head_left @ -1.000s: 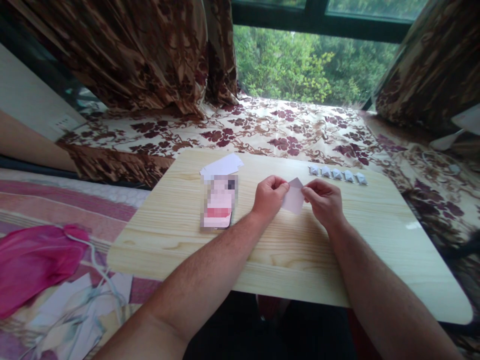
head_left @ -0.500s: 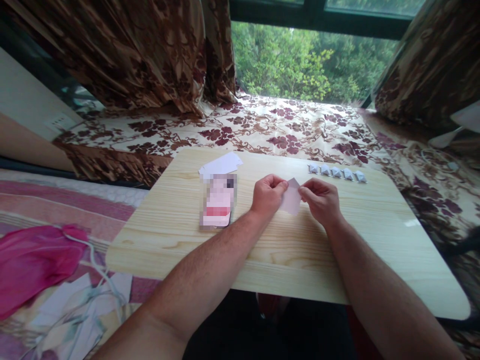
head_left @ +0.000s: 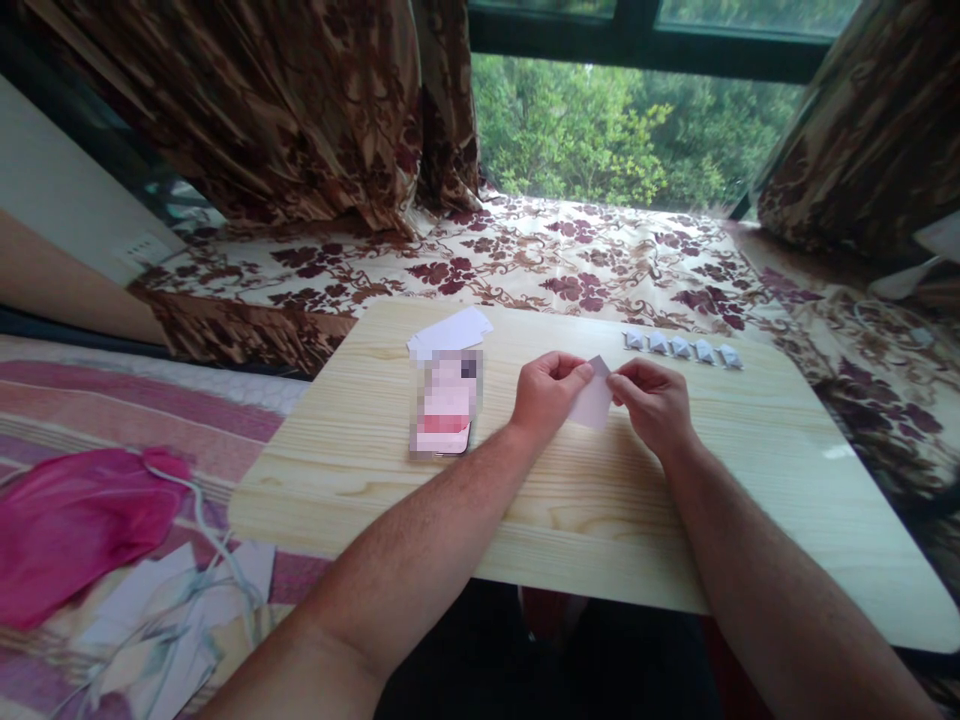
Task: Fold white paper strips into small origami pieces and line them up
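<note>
A small white piece of paper point(head_left: 592, 400) is held above the wooden table between my two hands, one corner pointing away from me. My left hand point(head_left: 547, 390) pinches its left edge between thumb and fingers. On the opposite side, my right hand point(head_left: 654, 400) is closed, with its thumb and fingertips at the paper's upper right edge. Beyond my right hand stands a row of several small folded paper pieces point(head_left: 681, 348), each peaked in the middle. Left of my hands lies a phone point(head_left: 446, 405), its surface blurred out.
White paper strips point(head_left: 454, 330) lie behind the phone on the light wooden table point(head_left: 337, 430). Down on the bed at left are a pink cloth point(head_left: 90, 530), loose papers point(head_left: 142, 600) and a white cable point(head_left: 202, 510). A flower-patterned sill cover point(head_left: 525, 250) runs behind the table.
The paper has turned slightly in my hands, and its top corner looks less folded or shaded. The whole view has shifted a little, moving everything rightward.
</note>
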Demonstrator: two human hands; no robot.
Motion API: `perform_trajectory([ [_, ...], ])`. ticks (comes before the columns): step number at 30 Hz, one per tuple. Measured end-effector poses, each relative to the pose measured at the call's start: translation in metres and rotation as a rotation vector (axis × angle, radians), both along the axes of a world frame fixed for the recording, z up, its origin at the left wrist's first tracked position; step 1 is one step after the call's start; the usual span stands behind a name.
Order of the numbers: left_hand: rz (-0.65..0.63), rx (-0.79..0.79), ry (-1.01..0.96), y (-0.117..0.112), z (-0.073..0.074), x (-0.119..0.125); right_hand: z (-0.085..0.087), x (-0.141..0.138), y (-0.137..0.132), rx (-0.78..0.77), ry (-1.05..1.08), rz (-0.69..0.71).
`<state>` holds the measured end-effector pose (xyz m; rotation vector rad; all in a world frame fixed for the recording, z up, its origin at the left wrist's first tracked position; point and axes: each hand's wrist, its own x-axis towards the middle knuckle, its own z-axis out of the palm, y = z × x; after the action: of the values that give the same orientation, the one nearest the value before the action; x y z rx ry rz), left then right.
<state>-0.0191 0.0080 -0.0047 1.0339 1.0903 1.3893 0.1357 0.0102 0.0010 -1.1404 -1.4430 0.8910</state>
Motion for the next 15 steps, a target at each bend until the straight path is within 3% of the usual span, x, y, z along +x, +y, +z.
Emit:
perform_trajectory([
  [15, 0.063, 0.048, 0.024, 0.0055, -0.0099, 0.0016, -0.0037, -0.0043, -0.0041, -0.002, -0.119, 0.04],
])
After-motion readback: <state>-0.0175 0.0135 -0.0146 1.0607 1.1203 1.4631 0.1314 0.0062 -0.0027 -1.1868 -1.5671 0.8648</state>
